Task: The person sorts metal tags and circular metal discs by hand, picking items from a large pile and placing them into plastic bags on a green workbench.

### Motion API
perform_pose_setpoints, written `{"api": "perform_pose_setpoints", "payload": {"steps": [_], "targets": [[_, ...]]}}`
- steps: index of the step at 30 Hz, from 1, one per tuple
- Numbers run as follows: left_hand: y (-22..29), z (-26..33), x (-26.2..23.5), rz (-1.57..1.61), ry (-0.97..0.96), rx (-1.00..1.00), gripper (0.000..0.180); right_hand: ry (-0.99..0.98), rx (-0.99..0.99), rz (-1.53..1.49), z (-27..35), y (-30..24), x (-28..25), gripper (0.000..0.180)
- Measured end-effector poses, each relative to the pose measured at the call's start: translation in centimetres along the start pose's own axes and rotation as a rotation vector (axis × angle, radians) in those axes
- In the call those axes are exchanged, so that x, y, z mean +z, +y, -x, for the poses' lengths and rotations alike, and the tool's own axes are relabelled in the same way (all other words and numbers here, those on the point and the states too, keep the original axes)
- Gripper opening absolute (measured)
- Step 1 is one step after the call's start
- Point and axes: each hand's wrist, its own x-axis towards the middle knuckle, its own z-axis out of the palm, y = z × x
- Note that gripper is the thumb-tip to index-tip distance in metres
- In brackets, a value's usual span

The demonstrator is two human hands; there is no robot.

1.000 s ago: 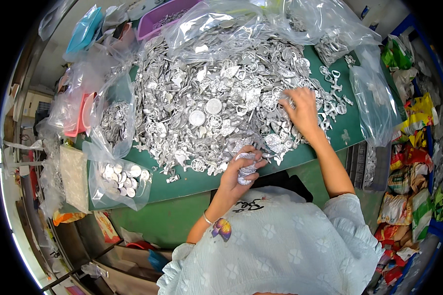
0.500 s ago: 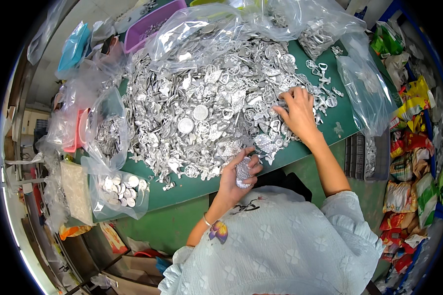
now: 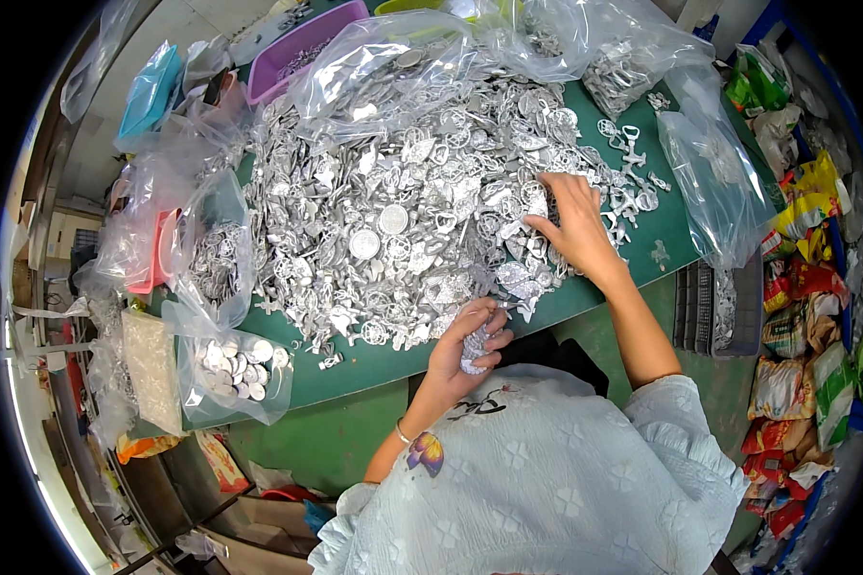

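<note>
A broad heap of small silver metal pieces (image 3: pixel 393 182), many shaped like charms or bottle openers, covers the green table (image 3: pixel 355 379). At its near edge, my left hand (image 3: pixel 458 350) is closed round a little stack of flat, textured silver metal pieces (image 3: pixel 474 351), held upright against the palm. How many it holds is hidden by the fingers. My right hand (image 3: pixel 580 230) reaches over the right side of the heap, palm down. Its thumb and fingers are apart, with loose silver pieces beneath and between them; none is plainly gripped.
Clear plastic sheeting (image 3: pixel 384 72) drapes the heap's far side, near a purple bin (image 3: pixel 292 53). A bag of round silver discs (image 3: pixel 235 372) lies at the near left, below a red tray (image 3: pixel 153 254). A grey crate (image 3: pixel 695 307) stands right of the table; colourful packets (image 3: pixel 786 383) line the right.
My right hand has shifted slightly left and nearer, its thumb and fingers spreading wider. My left hand has turned a little, its fingers covering more of the stack.
</note>
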Motion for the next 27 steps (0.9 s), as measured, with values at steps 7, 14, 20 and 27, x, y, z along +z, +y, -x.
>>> {"api": "perform_pose_setpoints", "payload": {"steps": [7,14,20,27], "targets": [[-0.4,0.2,0.8,0.029,0.043,0.049,0.026,0.077,-0.018,0.008,-1.4,-0.2,1.0,0.035],[0.3,1.0,-0.1,0.244,-0.038,0.003,0.029,0.043,-0.104,-0.24,-0.9,-3.9,0.4,0.024],[3.3,7.1,-0.2,0.458,0.224,0.411,0.016,-0.086,-0.066,-0.407,0.6,-5.1,0.4,0.012],[14.8,18.9,-6.7,0.508,0.488,1.4,0.017,-0.174,0.03,-0.479,1.1,-4.7,0.9,0.01]]}}
